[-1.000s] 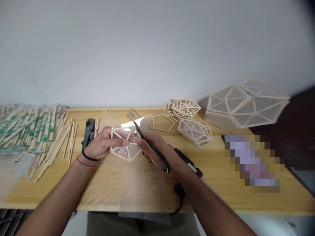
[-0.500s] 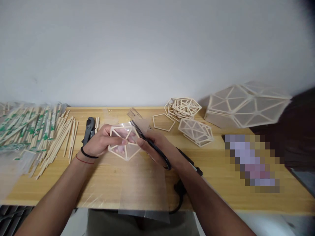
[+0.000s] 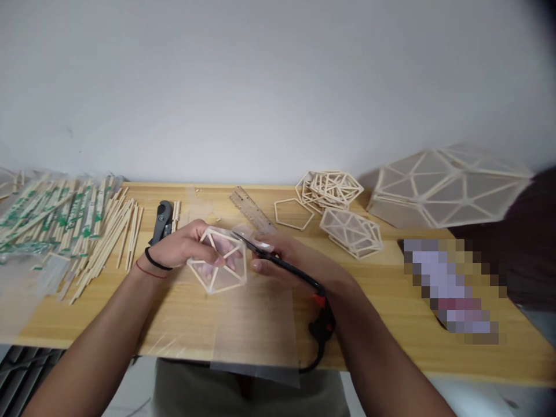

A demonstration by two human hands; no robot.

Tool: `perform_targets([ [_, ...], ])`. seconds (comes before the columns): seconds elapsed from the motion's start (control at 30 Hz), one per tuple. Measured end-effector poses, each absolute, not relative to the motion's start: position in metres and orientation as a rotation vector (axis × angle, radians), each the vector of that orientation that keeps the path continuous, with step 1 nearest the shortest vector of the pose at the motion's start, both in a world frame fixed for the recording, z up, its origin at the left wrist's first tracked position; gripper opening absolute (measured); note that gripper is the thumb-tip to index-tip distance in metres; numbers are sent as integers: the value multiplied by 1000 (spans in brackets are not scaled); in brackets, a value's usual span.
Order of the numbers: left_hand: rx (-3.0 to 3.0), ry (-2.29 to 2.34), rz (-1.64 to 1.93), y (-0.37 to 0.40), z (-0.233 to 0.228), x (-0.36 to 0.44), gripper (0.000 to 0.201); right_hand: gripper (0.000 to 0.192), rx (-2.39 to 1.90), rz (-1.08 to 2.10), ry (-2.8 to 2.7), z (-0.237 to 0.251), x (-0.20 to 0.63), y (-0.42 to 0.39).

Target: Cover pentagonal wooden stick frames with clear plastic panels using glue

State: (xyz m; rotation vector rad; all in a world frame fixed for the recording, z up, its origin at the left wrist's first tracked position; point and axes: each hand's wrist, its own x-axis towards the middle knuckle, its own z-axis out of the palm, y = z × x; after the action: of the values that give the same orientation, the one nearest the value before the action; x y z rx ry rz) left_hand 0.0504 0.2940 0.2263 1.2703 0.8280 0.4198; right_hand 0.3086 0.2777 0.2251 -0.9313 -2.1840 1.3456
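My left hand (image 3: 189, 248) grips a pentagonal panel (image 3: 229, 284) made of pale wooden sticks with translucent film across it. The thumb lies on the panel's front, and fingers show through the film behind. My right hand (image 3: 280, 255) is closed on black scissors (image 3: 299, 273), whose blades reach the panel's upper right edge. A small piece of loose film stands by the blades. Below the hands a translucent sheet (image 3: 256, 341) lies on the table and hangs over its front edge.
Loose sticks (image 3: 108, 243) and wrapped chopsticks (image 3: 65, 202) lie at left beside a grey cutter tool (image 3: 163, 219). Behind my hands are a clear ruler (image 3: 252, 209), stick frames (image 3: 332, 190), film-covered panels (image 3: 351, 230) and a large faceted structure (image 3: 452, 185). A black cable (image 3: 322, 347) lies near the front.
The panel has turned in my left hand and sits slightly lower. The scissors now lie at a flatter angle along its upper right edge. More of the ruler shows.
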Motion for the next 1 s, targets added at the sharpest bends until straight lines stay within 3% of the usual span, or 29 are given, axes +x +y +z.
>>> perform_targets([
  [0.27,1413,910,514,298,225,41,21,49,-1081,1289,-2232,221,311,278],
  [0.57,1431,1053,745,300,224,44,25,37,-844,1217,-2185,219,313,281],
  [0.83,1445,907,558,298,225,42,24,39,-742,1398,-2174,222,312,280],
  [1.0,1436,908,538,298,225,41,26,42,-891,1399,-2175,224,310,276],
])
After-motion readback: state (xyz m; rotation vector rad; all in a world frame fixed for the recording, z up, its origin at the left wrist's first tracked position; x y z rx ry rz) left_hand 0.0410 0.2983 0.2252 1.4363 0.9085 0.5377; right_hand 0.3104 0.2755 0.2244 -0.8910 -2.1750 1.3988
